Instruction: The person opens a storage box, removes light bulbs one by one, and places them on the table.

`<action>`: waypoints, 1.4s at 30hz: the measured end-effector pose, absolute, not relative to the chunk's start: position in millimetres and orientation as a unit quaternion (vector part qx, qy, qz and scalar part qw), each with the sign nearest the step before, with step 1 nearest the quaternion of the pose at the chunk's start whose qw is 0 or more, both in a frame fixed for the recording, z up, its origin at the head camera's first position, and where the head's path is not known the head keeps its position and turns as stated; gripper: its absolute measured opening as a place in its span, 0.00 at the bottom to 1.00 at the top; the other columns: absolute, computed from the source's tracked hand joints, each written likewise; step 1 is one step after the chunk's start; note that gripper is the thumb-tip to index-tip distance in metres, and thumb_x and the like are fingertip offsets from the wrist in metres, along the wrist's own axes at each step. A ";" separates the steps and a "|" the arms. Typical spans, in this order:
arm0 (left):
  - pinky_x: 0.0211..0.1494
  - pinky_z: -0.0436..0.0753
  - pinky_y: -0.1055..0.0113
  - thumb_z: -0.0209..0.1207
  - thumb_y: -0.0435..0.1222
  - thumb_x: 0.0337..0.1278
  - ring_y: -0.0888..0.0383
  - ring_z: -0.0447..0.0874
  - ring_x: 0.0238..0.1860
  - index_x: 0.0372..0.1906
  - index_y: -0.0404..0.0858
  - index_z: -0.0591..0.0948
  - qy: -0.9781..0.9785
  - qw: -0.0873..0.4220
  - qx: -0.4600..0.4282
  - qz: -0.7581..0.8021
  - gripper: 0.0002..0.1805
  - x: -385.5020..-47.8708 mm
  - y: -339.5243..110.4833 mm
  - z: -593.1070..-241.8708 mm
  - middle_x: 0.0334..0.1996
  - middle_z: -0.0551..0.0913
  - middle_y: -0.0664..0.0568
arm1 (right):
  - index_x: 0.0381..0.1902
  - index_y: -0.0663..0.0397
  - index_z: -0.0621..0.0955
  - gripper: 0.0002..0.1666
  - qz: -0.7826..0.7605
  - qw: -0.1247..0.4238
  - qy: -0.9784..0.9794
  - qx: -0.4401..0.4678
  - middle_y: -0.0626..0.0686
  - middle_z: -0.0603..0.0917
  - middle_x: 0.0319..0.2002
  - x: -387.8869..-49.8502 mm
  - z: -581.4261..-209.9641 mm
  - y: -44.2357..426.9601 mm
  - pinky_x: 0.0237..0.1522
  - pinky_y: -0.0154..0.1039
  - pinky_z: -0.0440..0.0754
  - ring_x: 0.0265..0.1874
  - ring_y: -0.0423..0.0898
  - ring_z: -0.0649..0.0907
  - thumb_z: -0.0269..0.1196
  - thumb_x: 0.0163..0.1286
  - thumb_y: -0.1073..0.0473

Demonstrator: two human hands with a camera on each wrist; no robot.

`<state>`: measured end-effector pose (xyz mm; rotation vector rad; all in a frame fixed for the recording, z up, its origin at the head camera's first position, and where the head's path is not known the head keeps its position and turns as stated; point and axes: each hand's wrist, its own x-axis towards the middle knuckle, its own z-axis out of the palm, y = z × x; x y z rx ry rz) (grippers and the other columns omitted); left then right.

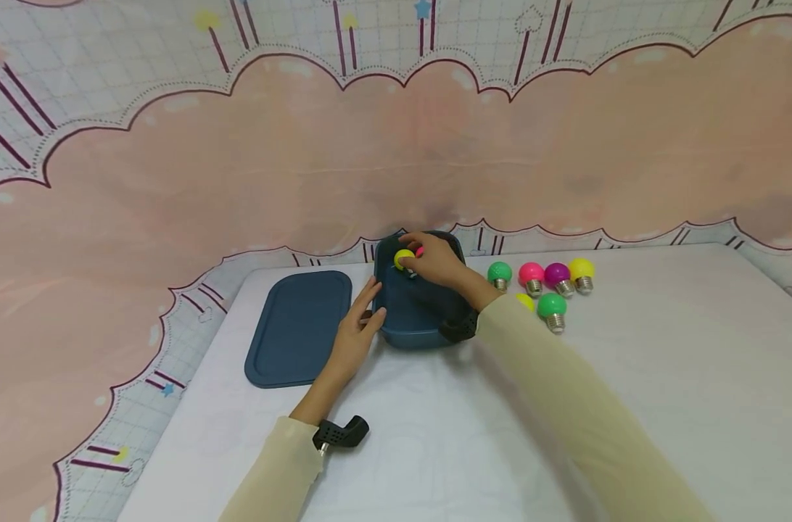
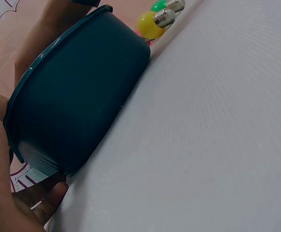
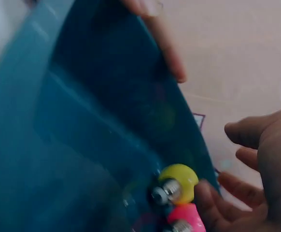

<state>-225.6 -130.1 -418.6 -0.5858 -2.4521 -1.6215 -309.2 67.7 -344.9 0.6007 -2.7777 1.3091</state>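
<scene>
A dark blue plastic box point(image 1: 412, 339) stands uncovered on the white table. Inside, at its far end, lie a yellow light bulb point(image 3: 181, 181) with a metal screw base and a pink light bulb point(image 3: 189, 217). My right hand point(image 1: 435, 262) reaches over the box at these bulbs. In the right wrist view its fingers are loosely spread, with one fingertip beside the yellow bulb and none curled round it. With fingers extended, my left hand point(image 1: 355, 330) rests against the box's left side; the left wrist view shows it by the outer wall point(image 2: 82, 87).
A matching blue lid point(image 1: 298, 330) lies flat left of the box. To the right are several bulbs, including green point(image 1: 553, 304), pink point(image 1: 531, 273), purple point(image 1: 556, 274) and yellow point(image 1: 582, 268). My right forearm partly covers another yellow bulb point(image 1: 525, 300). A patterned cloth point(image 1: 396, 159) hangs behind.
</scene>
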 end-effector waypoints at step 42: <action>0.54 0.75 0.51 0.50 0.36 0.72 0.44 0.73 0.56 0.72 0.37 0.61 -0.807 0.068 -0.206 -0.549 0.28 -214.5 -128.5 -404.4 0.74 0.53 0.50 | 0.64 0.52 0.73 0.29 0.413 -0.135 -0.882 0.182 0.59 0.71 0.62 -323.5 -363.1 52.2 0.49 0.44 0.78 0.45 0.54 0.77 0.65 0.65 0.62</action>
